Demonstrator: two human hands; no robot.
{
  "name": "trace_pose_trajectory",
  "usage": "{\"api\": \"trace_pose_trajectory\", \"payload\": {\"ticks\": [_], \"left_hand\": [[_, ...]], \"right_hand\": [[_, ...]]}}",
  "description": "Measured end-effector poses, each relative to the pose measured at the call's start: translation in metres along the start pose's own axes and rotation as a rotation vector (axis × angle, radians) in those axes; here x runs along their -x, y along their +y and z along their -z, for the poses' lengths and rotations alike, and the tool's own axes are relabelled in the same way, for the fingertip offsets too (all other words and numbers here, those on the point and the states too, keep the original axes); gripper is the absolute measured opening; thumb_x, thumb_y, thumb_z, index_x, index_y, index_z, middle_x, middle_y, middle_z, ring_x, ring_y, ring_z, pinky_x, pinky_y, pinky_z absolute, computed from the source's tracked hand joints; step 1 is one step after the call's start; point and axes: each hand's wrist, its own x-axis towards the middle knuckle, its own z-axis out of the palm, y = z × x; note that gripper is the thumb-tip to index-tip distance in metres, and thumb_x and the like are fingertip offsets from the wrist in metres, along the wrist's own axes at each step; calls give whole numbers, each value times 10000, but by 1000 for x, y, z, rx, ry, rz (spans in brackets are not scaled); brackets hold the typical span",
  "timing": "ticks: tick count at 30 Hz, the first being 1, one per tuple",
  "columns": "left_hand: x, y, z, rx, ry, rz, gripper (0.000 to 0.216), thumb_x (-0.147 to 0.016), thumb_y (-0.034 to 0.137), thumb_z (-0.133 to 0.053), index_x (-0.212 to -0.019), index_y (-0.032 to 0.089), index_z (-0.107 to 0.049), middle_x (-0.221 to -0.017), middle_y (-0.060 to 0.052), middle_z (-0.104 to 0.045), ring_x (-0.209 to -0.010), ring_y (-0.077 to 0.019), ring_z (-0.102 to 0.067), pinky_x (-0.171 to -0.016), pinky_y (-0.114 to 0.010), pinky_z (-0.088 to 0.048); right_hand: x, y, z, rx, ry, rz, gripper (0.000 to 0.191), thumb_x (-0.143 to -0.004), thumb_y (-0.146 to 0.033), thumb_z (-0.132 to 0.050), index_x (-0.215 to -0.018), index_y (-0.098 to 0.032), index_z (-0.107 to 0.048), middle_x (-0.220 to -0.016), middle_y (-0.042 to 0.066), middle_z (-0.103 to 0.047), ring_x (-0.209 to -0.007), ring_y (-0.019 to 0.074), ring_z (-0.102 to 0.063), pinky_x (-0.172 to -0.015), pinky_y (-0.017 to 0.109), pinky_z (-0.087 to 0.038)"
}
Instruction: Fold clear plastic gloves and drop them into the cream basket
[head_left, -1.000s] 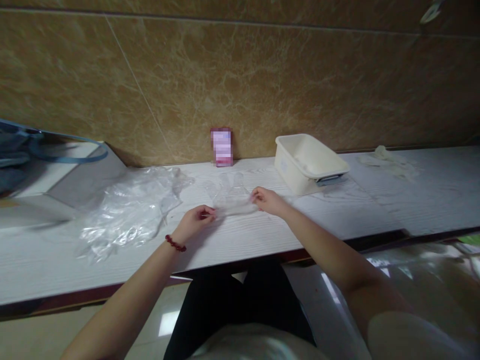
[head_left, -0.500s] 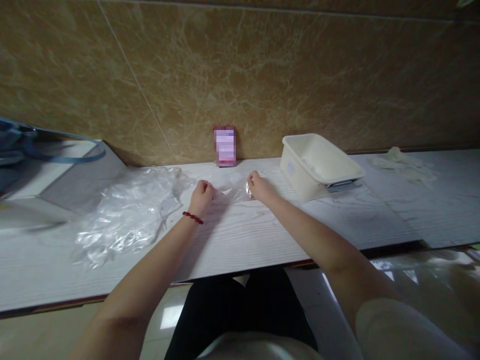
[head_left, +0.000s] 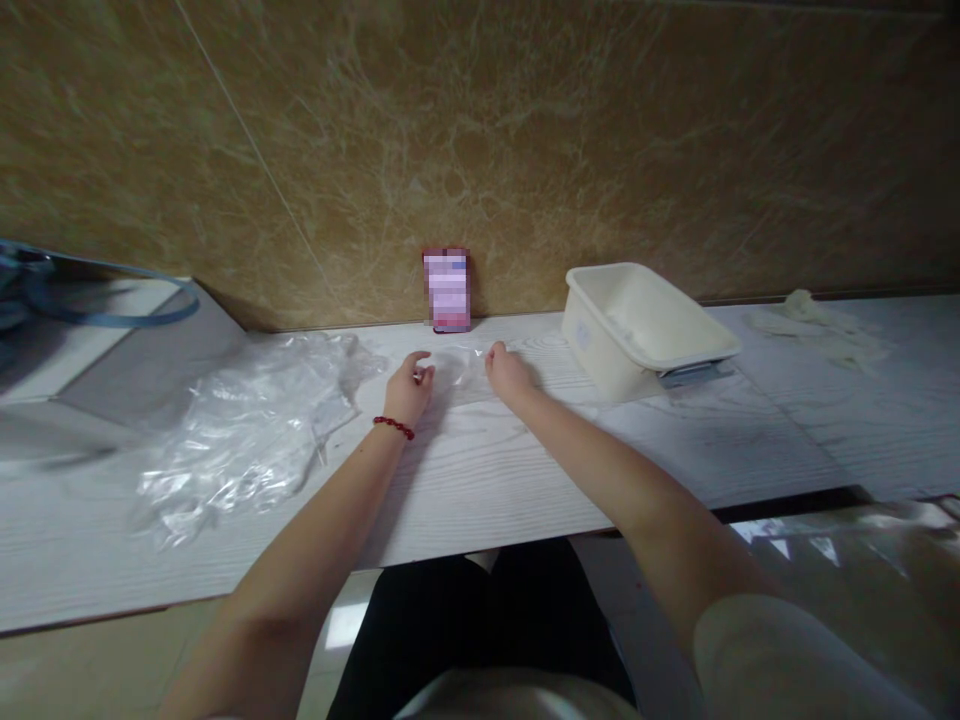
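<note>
A thin clear plastic glove (head_left: 459,372) lies flat on the white wood-grain counter (head_left: 480,480), close to the wall. My left hand (head_left: 410,388), with a red bead bracelet at the wrist, pinches the glove's left edge. At the glove's right edge my right hand (head_left: 508,371) is closed on the film, knuckles up. Both hands rest on the counter, roughly a hand's width apart.
A heap of clear plastic gloves (head_left: 247,425) lies at the left. A cream tub (head_left: 641,330) stands at the right with a dark flat thing under its near corner. A small pink box (head_left: 447,290) leans on the marble wall. Crumpled pale gloves (head_left: 814,322) lie far right. A blue-handled bag (head_left: 45,290) sits far left.
Both hands have carried the clear glove away from me toward the wall and set it down flatter. They have drawn closer to each other.
</note>
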Motion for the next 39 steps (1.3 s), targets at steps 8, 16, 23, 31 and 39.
{"api": "trace_pose_trajectory", "payload": {"ticks": [8, 16, 23, 31, 39], "left_hand": [[-5, 1, 6, -73, -58, 78, 380, -729, 380, -492, -1006, 151, -614, -663, -42, -642, -477, -133, -547, -528, -245, -430], [-10, -13, 4, -124, -3, 14, 419, -715, 338, -521, -1086, 148, -564, -972, -82, -629, -629, -146, -583, -689, -280, -453], [-11, -13, 2, -257, 20, -46, 438, -690, 300, -539, -1071, 87, -577, -995, -143, -611, -927, -251, -559, -832, -324, -416], [-11, -10, 4, -316, 22, -4, 379, -665, 317, -550, -986, 126, -615, -959, -128, -627, -923, -257, -563, -834, -330, -415], [-10, -8, 10, -230, 26, 13, 381, -698, 295, -490, -1025, 123, -581, -943, -118, -624, -749, -203, -593, -733, -309, -439]], "right_hand": [[-8, -5, 1, 74, 16, 49, 272, -887, -351, -278, -1039, -199, -445, -886, 89, -624, -820, 201, -592, -666, 297, -415], [-19, -9, 10, 41, 17, 57, 299, -888, -398, -269, -1011, -197, -453, -906, 81, -625, -837, 197, -585, -660, 284, -413], [-23, -11, 11, 71, -5, 49, 277, -878, -372, -315, -1015, -180, -459, -931, 96, -621, -859, 213, -584, -668, 295, -424], [-12, -17, 9, 118, 59, 131, 290, -875, -351, -307, -1042, -179, -469, -970, 95, -593, -876, 212, -561, -720, 311, -420], [18, -19, -8, 42, 132, 394, 342, -852, -360, -367, -1082, -147, -503, -1109, 113, -521, -1051, 206, -443, -917, 325, -321]]}}
